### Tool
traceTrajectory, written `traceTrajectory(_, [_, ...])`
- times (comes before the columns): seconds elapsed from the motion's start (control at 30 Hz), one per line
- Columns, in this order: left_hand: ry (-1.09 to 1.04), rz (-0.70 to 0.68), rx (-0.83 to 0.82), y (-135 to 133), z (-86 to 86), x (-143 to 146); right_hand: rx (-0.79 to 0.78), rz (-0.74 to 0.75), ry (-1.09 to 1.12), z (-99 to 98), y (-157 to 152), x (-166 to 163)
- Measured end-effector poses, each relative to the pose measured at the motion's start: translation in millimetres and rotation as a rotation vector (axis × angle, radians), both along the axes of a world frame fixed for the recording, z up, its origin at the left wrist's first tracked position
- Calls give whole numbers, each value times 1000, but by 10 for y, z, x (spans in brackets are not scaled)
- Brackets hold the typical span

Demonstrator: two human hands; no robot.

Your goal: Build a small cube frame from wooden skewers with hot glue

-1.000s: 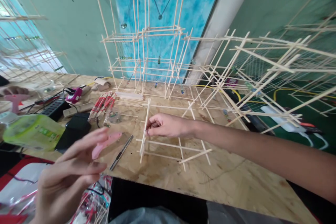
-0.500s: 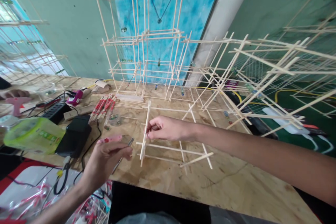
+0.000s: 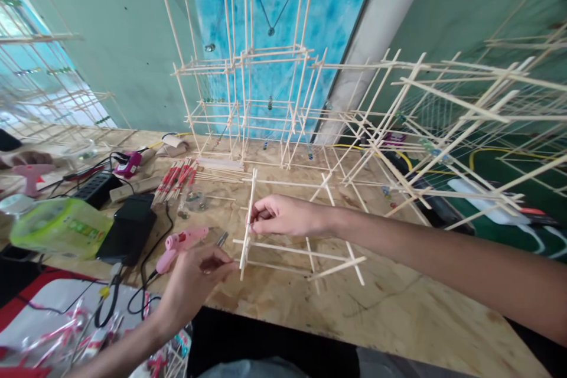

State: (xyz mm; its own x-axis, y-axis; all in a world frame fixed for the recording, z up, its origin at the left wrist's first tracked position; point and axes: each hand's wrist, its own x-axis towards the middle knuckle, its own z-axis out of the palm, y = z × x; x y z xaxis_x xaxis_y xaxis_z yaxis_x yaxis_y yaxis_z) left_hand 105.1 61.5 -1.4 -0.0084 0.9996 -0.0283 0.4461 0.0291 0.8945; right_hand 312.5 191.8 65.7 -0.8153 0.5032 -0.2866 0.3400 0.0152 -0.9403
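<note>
A small frame of thin wooden sticks (image 3: 283,251) stands on the wooden table in front of me. My right hand (image 3: 279,215) pinches the upright stick on its left side, about halfway along. At the lower left corner of that frame is my left hand (image 3: 197,274), thumb and fingertips closed together at the stick ends. Just behind this hand lies a pink hot glue gun (image 3: 179,245), partly covered by it. The tip of a metal tool (image 3: 222,240) shows above my left fingers; the rest is hidden.
Tall stick structures (image 3: 266,59) with hanging beads stand behind, and another (image 3: 425,147) to the right. On the left are a yellow-green bottle (image 3: 62,227), a black adapter (image 3: 128,230), cables and red-wrapped stick bundles (image 3: 175,180). Another person's hand (image 3: 26,157) is at far left.
My left hand has moved right and slightly down to the frame's lower left corner, uncovering more of the pink glue gun. My right hand keeps its hold; the view has shifted slightly.
</note>
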Motion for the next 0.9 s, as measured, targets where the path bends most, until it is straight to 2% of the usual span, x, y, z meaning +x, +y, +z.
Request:
traceTrajectory(0.17, [209, -431, 3, -223, 21, -44, 9, 4, 18, -49, 18, 7])
traceTrajectory(0.27, [342, -610, 14, -358, -16, -136, 26, 15, 14, -62, 22, 8])
traceTrajectory(0.33, [442, -653, 25, -411, -8, -208, 29, 17, 7, -54, 18, 6])
traceTrajectory(0.43, [594, -665, 2, -433, 97, -289, 16, 5, 2, -37, 9, 2])
traceTrajectory(0.57, [608, -694, 8, -393, 226, -299, -10, 2, 15, -38, 4, 0])
traceTrajectory(0.7, [641, -764, -3, -339, 122, -253, 0, 5, 21, -43, 3, 1])
traceTrajectory(0.8, [663, -763, -43, -338, 17, -243, 7, -3, 17, -31, -2, 1])
traceTrajectory(0.9, [569, -761, -89, -334, 13, -258, -2, -4, 16, -15, -3, 1])
